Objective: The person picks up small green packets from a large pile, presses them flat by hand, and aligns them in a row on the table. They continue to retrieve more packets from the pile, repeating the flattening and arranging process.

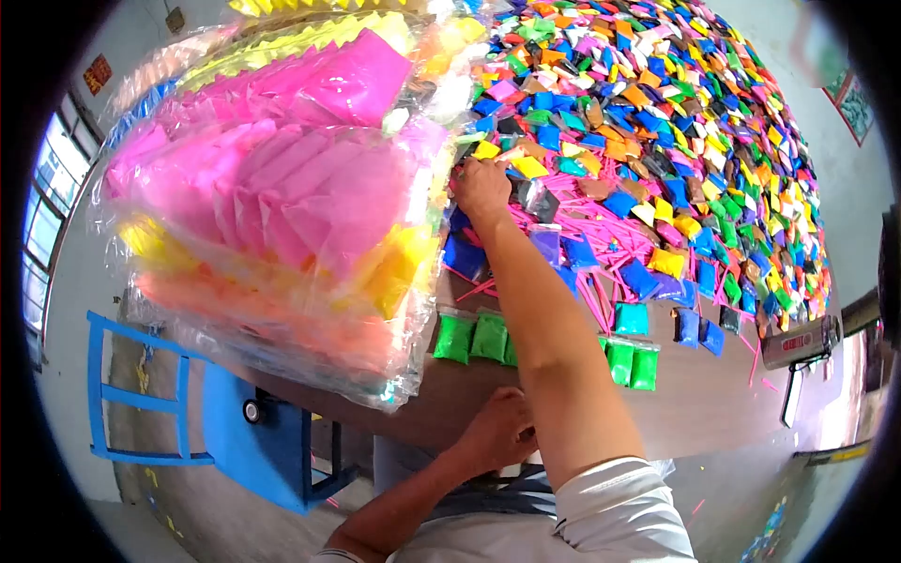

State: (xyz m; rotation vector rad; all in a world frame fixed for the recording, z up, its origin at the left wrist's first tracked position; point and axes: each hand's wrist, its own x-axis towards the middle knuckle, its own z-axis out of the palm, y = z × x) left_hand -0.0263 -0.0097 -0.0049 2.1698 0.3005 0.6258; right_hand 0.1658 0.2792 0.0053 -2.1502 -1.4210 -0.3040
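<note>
My right hand (482, 190) reaches over the table to the near left edge of a heap of small coloured packets (648, 122). Its fingers curl down among the packets, and what they pinch is hidden. A yellow packet (529, 167) and a black packet (538, 201) lie beside it. My left hand (499, 430) is close to my body at the table's near edge, fingers curled; anything inside it is too small to make out. Between the hands, green packets (454, 336) lie in a row, partly covered by my right forearm, with a teal packet (632, 318) behind.
Large clear bags of pink and yellow packets (282, 188) are stacked high at the left. Pink sticks (601, 220) lie scattered among the packets. A blue chair (235, 422) stands at the lower left. A cylindrical can (800, 343) lies at the table's right.
</note>
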